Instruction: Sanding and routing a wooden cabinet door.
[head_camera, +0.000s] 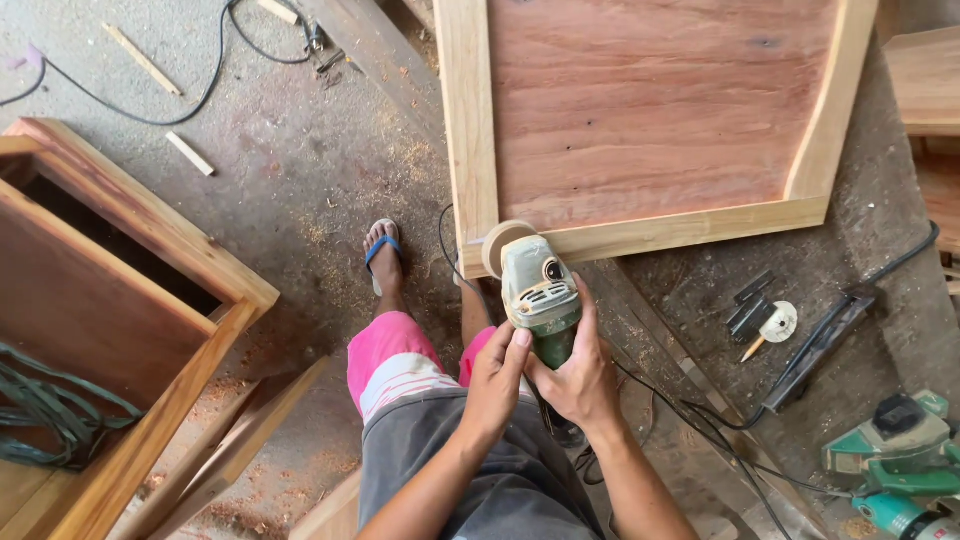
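At left stands a cabinet (120, 300). Centre, the left hand (493, 380) and right hand (580, 375) close around the green grinder (540, 295), its disc (500, 245) at the panel's (640, 110) bottom-left corner. It looks heavy and rigid, best gripped by the body. Its cord (680, 405) trails right; another tool (900, 460) is cut off.

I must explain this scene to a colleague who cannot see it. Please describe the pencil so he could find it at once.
Start at the large framed wooden panel lying on the floor. Below its lower right corner, on the dusty floor, some dark flat bars lie beside a round white disc. The pencil lies just left of that disc: short, yellowish, with a dark tip, the only thin pointed thing there.
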